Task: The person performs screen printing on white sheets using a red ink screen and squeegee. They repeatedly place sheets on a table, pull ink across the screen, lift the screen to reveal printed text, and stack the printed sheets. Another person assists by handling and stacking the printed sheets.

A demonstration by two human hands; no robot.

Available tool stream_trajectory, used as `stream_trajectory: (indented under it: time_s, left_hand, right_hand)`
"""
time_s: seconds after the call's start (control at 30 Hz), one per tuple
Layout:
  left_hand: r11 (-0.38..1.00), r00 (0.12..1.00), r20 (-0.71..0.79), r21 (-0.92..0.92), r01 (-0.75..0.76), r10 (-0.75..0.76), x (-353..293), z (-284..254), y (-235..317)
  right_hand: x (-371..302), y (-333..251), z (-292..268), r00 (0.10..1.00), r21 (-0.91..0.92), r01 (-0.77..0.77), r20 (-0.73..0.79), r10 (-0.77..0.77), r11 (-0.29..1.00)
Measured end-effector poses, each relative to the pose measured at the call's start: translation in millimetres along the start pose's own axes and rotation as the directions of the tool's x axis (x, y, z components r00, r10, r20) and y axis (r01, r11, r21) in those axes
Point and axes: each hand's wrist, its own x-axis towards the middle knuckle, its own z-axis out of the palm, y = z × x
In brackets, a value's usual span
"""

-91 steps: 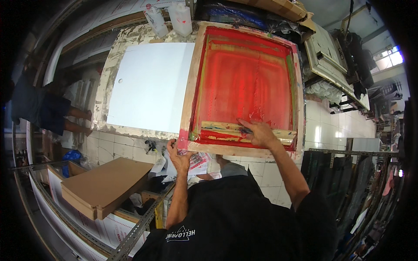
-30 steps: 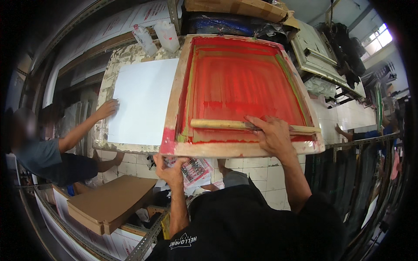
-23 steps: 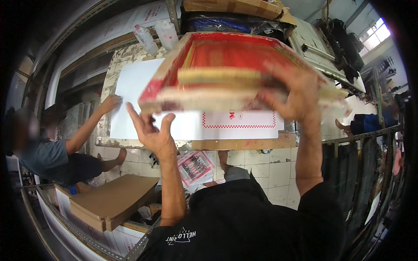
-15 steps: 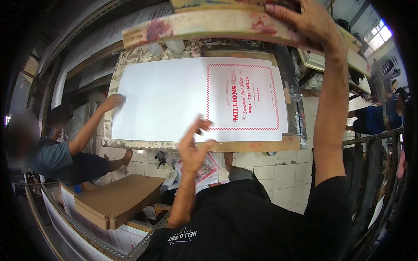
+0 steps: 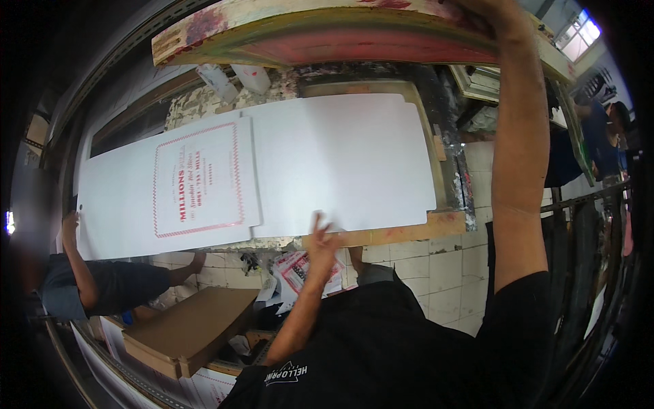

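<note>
A blank white cardboard sheet (image 5: 347,163) with notched corners lies on the right half of the worn printing table (image 5: 204,102). To its left, overlapping its edge, is another white sheet (image 5: 129,198) printed with a red checkered border and red lettering. My left hand (image 5: 321,245) is at the near edge of the blank sheet, fingers apart and slightly blurred, holding nothing. High at the far right, my right hand (image 5: 501,17) grips the wooden frame of a screen-printing screen (image 5: 320,49), raised and tilted over the table. Its fingers are partly hidden by the picture's edge.
A co-worker's hand (image 5: 71,221) holds the printed sheet's left end. Two white plastic bottles (image 5: 218,83) stand at the table's back. Flat brown cardboard (image 5: 191,327) is stacked at the lower left. Printed scraps (image 5: 300,273) lie below the table. Metal racks (image 5: 593,273) stand right.
The printed sheet has slid left with the co-worker's hand, and a blank sheet now shows on the right. The screen is tilted higher, showing its reddish underside. My left hand has shifted right.
</note>
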Motion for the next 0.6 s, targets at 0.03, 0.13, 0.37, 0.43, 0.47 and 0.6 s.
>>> stream_trajectory:
  time_s: [0.03,0.13,0.37,0.43,0.47,0.6]
  left_hand:
    - [0.954,0.948,-0.231,-0.256,0.159,-0.22,13.0,-16.7,0.3]
    - [0.94,0.713,-0.644,-0.336,0.062,-0.277,48.0,-75.5,13.7]
    - [0.774,0.587,-0.689,-0.613,-0.16,-0.425,94.5,-185.3,21.4]
    - [0.751,0.61,-0.659,-0.643,-0.153,-0.44,89.2,-192.9,20.3]
    - [0.739,0.622,-0.643,-0.657,-0.148,-0.447,84.9,-196.6,19.5]
    - [0.744,0.724,-0.582,-0.653,-0.143,-0.371,74.7,-195.3,7.4]
  right_hand:
    - [-1.9,-2.0,0.1,1.0,-0.011,0.007,-0.013,-0.007,1.0]
    - [-8.9,-2.4,-4.3,0.998,-0.044,0.017,-0.061,-0.02,0.999]
    - [3.6,-0.4,-6.9,0.999,-0.034,-0.039,-0.039,0.038,0.999]
    - [5.6,-2.9,-3.6,0.999,-0.018,-0.038,-0.031,0.037,0.999]
    - [4.2,-7.0,-4.1,0.999,-0.003,-0.049,-0.017,0.049,0.999]
    - [5.4,7.7,-4.6,0.992,-0.036,0.006,-0.124,-0.01,0.999]
